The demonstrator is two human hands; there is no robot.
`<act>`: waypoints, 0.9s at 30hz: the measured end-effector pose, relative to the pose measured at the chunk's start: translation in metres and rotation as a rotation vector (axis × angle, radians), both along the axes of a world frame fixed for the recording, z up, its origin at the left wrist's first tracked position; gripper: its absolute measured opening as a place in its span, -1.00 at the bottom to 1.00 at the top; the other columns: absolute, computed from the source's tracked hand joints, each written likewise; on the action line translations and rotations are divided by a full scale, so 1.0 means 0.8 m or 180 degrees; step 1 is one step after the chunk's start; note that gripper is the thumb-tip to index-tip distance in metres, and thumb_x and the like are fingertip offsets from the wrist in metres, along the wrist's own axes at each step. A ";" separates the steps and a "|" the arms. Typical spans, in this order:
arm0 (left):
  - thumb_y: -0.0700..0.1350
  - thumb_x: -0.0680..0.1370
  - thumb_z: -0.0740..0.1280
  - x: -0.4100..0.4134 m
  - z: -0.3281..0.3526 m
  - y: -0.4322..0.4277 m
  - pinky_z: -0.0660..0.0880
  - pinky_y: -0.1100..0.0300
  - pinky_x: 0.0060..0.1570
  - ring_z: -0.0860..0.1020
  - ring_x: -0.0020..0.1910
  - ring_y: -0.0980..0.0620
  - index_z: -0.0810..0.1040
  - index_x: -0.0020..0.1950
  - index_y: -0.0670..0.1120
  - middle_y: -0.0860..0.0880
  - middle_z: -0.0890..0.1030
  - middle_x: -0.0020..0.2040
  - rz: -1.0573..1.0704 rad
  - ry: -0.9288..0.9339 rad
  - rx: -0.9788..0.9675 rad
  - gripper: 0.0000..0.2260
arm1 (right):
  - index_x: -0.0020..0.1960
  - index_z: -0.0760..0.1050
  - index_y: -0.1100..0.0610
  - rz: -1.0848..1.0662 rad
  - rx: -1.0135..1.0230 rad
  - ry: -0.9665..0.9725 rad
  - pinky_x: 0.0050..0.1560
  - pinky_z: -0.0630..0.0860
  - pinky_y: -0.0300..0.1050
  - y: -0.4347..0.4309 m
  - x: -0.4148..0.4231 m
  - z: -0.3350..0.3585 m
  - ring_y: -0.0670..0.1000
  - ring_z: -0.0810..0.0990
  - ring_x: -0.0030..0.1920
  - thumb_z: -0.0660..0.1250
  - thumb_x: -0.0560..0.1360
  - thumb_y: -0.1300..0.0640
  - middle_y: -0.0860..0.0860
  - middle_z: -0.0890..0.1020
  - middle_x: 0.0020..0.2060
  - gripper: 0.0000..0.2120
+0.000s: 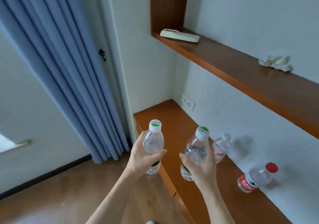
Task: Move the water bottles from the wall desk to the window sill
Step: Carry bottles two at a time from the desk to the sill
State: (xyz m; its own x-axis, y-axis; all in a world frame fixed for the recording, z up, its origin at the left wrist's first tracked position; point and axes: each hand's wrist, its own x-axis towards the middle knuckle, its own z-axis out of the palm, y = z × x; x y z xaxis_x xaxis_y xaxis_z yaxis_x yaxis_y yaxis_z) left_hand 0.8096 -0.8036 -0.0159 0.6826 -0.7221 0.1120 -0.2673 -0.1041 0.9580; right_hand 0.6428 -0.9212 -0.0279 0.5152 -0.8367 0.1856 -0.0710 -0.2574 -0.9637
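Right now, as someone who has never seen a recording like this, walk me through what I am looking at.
This is a single picture from a camera worn on a person's head, looking forward and down, so the two bare arms reaching in from the bottom are the wearer's own. The left hand holds one green-capped water bottle, and the right hand holds another green-capped bottle. Below and to the right is a brown wall desk, where two more bottles stand against the wall: a red-capped bottle and a clear bottle with a red label. On the shelf above lie a white remote control and a crumpled cloth. A blue curtain hangs on the left.
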 end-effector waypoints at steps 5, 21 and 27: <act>-0.06 0.29 0.58 0.016 0.002 0.122 0.58 0.14 -0.04 0.63 -0.08 0.08 0.51 0.04 0.08 0.06 0.63 -0.10 0.1018 0.0164 -0.0020 -0.60 | 0.24 0.44 0.10 0.0961 0.0192 -0.0025 -0.03 0.49 -0.45 0.066 0.064 -0.010 -0.20 0.59 0.04 0.61 0.33 0.19 -0.22 0.59 0.00 -0.44; -0.13 0.33 0.62 0.036 -0.005 0.421 0.47 0.46 -0.20 0.58 -0.13 0.31 0.43 -0.04 0.14 0.12 0.59 -0.13 0.3348 -0.0096 0.0379 -0.58 | 0.11 0.46 0.02 0.2937 0.0080 0.0150 -0.09 0.54 -0.37 0.317 0.248 -0.004 -0.14 0.65 -0.07 0.62 0.30 0.20 -0.21 0.61 -0.08 -0.51; 0.08 0.26 0.61 0.107 -0.022 0.498 0.61 0.06 0.00 0.63 -0.06 0.14 0.44 0.02 0.23 0.11 0.61 -0.06 0.3747 0.0069 0.0261 -0.54 | 0.11 0.47 0.04 0.3291 0.0078 0.0181 -0.04 0.53 -0.35 0.396 0.352 -0.005 -0.13 0.64 -0.02 0.63 0.29 0.19 -0.20 0.62 -0.05 -0.51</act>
